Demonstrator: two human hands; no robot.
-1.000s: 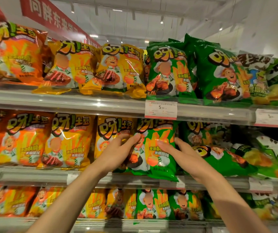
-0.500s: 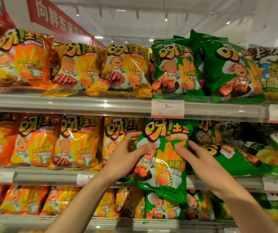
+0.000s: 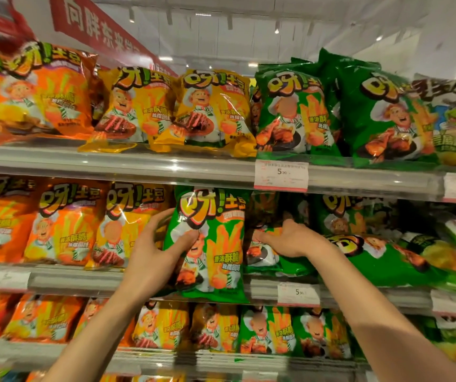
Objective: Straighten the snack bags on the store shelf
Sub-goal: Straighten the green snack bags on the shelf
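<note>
A green snack bag [image 3: 216,244] stands upright at the front of the middle shelf [image 3: 83,282], its lower edge hanging over the rail. My left hand [image 3: 155,252] grips its left side, thumb across the front. My right hand [image 3: 290,239] has left that bag and reaches behind it, fingers curled onto another green bag [image 3: 265,252] standing deeper in the shelf. To the right, a green bag [image 3: 381,257] lies tipped on its side.
Orange and yellow bags [image 3: 64,221] fill the middle shelf on the left. The top shelf [image 3: 138,164] carries orange, yellow and green bags [image 3: 295,111]. Price tags [image 3: 280,175] hang on the rails. More bags line the lower shelf [image 3: 166,326].
The green bag has moved left and stands more upright in my left hand. My right hand has let go of it and moved right onto the bag behind.
</note>
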